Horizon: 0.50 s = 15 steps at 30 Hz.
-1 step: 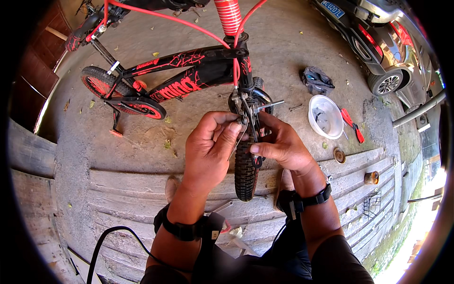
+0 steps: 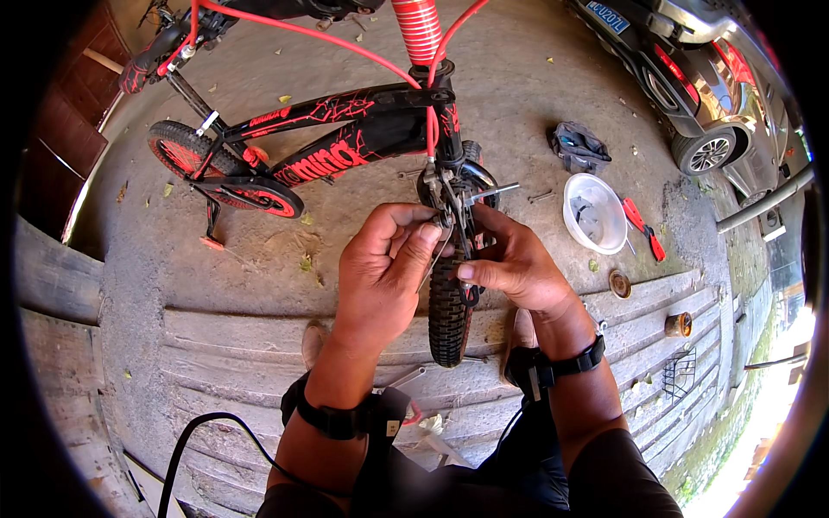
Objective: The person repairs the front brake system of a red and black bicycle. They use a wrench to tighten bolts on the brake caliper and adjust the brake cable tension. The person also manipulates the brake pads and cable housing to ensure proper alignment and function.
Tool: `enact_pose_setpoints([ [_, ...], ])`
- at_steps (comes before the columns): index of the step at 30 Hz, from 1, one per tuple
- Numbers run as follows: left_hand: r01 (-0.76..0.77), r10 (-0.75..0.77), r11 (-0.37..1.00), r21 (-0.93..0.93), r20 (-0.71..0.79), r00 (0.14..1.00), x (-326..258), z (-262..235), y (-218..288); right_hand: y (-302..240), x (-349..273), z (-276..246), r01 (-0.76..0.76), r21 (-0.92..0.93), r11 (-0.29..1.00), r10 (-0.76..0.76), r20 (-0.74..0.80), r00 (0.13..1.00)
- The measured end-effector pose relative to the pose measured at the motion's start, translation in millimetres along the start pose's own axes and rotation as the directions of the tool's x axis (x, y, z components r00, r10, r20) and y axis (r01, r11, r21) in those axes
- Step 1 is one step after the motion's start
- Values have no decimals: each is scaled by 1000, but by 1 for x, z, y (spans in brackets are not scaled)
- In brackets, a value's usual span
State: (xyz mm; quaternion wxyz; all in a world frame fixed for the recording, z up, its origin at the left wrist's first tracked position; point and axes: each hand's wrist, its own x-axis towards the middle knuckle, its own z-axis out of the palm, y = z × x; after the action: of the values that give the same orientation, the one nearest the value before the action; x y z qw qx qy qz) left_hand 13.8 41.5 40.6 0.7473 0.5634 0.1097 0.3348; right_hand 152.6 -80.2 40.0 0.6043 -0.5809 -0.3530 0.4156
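A black-and-red bicycle [image 2: 328,155] stands before me with its front tyre [image 2: 448,332] pointing toward me. My left hand [image 2: 380,272] is closed in a pinch at the left side of the front brake [image 2: 446,192]. A thin bare brake cable [image 2: 427,274] runs down from its fingertips; any small part between them is hidden. On the brake's other side, my right hand [image 2: 524,269] is closed around the brake arm [image 2: 467,233], thumb in front and fingers mostly hidden behind. A metal rod [image 2: 496,192] sticks out sideways above the right hand.
To the right are a white plastic bowl [image 2: 596,214], red-handled pliers [image 2: 644,230], a dark open bag [image 2: 580,147] and two small round tins [image 2: 619,283]. A parked car [image 2: 704,86] stands at the far right. Grey wooden planks [image 2: 233,332] lie under my feet.
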Motion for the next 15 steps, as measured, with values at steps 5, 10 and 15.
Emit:
enact_pose_setpoints([
  [5, 74, -76, 993, 91, 24, 997, 1, -4, 5, 0, 0, -1, 27, -37, 999, -26, 7, 1000],
  [10, 103, -114, 976, 190, 50, 992, 1, -12, 2, -5, 0, 2, 10, -16, 1000, -10, 8, 1000],
  [15, 14, -16, 996, 84, 29, 999, 3, -2, 5, 0, -1, -1, -24, -30, 999, 23, -12, 1000],
])
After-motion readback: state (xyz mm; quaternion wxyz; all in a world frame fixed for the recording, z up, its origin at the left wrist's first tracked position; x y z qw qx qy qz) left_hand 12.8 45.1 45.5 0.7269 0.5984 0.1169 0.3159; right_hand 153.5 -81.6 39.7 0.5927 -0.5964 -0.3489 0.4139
